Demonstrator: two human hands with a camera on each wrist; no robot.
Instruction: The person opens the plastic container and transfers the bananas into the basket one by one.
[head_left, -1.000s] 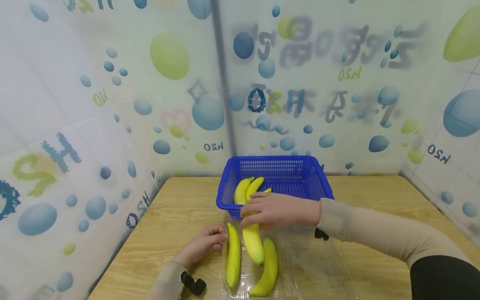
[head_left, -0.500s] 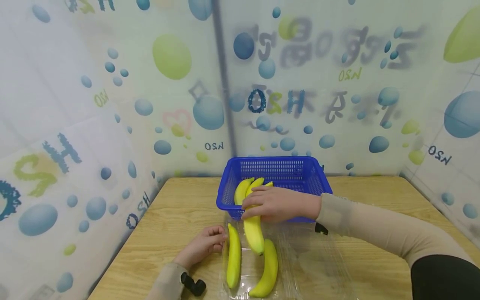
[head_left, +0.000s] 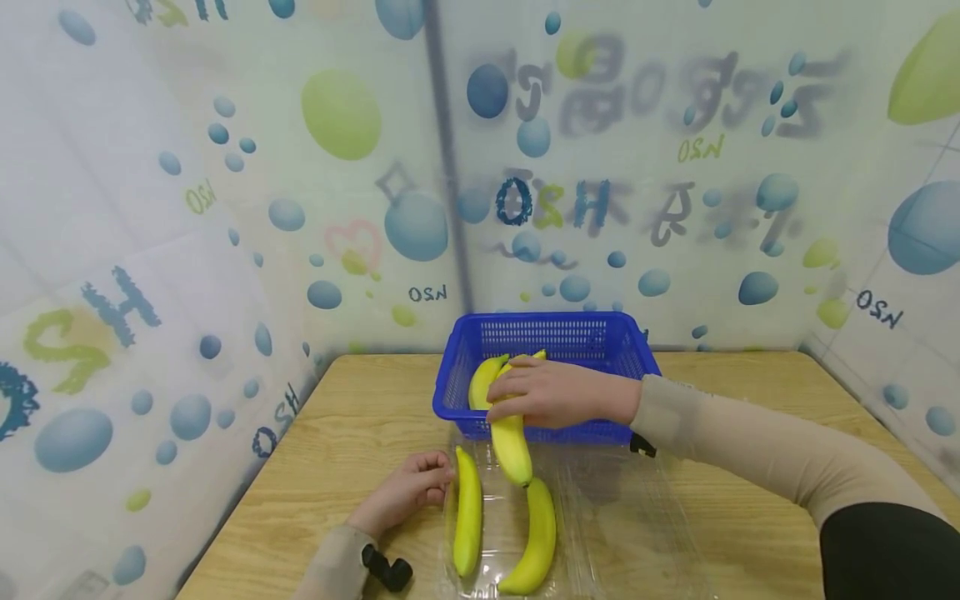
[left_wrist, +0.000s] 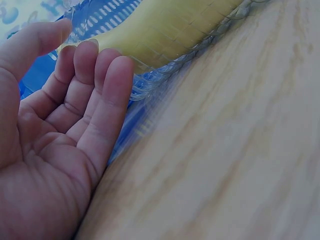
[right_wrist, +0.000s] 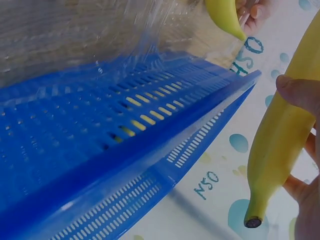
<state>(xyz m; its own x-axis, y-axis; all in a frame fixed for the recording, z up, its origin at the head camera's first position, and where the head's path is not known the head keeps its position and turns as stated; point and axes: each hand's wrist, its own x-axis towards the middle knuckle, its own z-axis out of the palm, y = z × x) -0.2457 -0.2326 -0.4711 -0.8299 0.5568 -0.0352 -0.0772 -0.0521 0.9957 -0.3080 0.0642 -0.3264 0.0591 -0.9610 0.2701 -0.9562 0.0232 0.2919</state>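
My right hand (head_left: 543,390) grips a yellow banana (head_left: 512,450) over the front rim of the blue perforated basket (head_left: 633,367). In the right wrist view the thumb and fingers wrap around the banana (right_wrist: 280,140), its dark-cut stem hanging free. Behind the hand, more bananas (head_left: 483,382) lie at the basket's left side. My left hand (head_left: 405,492) rests beside the left wall of the clear plastic container (head_left: 491,542); its fingers are loosely bent, thumb apart, fingertips right at the wall in the left wrist view. Two bananas lie in the container, one left (head_left: 467,517), one right (head_left: 536,542).
The clear container's other half (head_left: 630,533) lies spread to the right on the wooden table (head_left: 360,400). Behind the basket rises a pale curtain (head_left: 360,200) with blue and green spots, with further curtain at both sides.
My right hand has moved away from me and slightly up, drawing the gripped banana from above the container toward the basket. The left hand and the two container bananas stay in place.
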